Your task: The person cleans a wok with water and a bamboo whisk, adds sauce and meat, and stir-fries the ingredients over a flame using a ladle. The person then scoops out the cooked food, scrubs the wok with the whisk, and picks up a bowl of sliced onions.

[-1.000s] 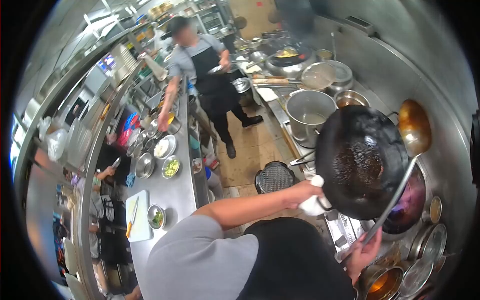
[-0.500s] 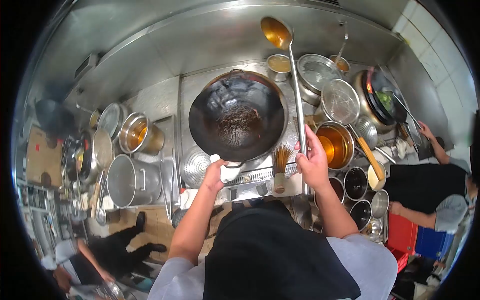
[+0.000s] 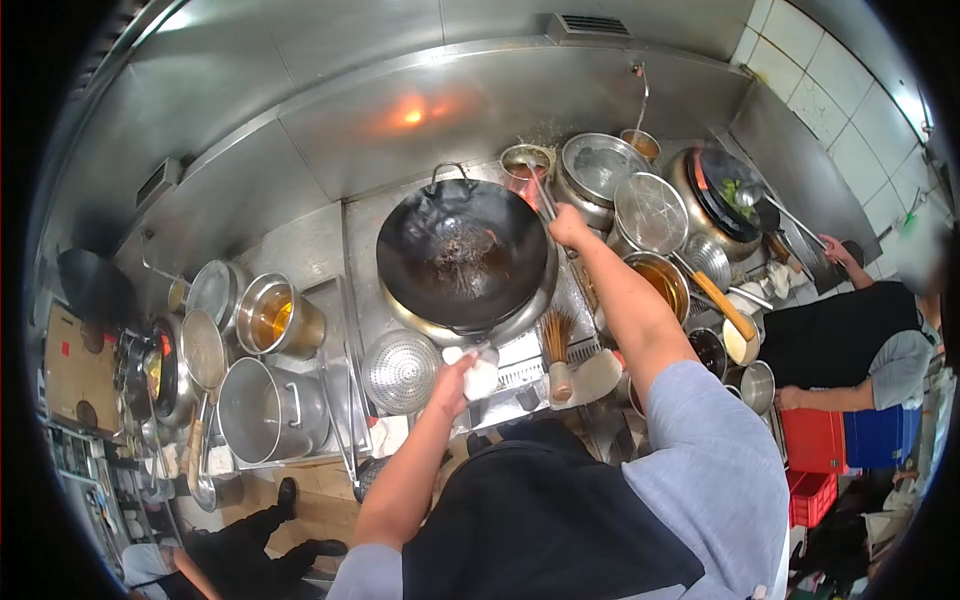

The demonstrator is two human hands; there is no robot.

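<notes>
A dark wok point(image 3: 460, 250) sits over the burner, its worn base showing a rough brown patch. My left hand point(image 3: 455, 383) is closed on a folded white cloth point(image 3: 481, 376) at the wok's near handle; whether it grips the handle through the cloth is hidden. Stretched forward, my right hand point(image 3: 570, 228) is closed around the handle of a metal ladle point(image 3: 541, 192). The ladle's bowl end is down in a small metal pot point(image 3: 522, 158) behind the wok, so its contents are hard to make out. A bamboo brush point(image 3: 557, 355) lies near the front edge.
To the left stand a perforated strainer point(image 3: 400, 371), a deep pot point(image 3: 270, 410) and a pot of amber liquid point(image 3: 280, 318). On the right are a mesh strainer point(image 3: 651, 213), a pot of oil point(image 3: 660, 280) and several containers. A co-worker point(image 3: 840, 340) works at another wok point(image 3: 730, 195).
My right hand has swung the ladle from upright in the air forward and down into the small back pot. The wok's far handle now stands up more, and an orange glow shows on the back wall.
</notes>
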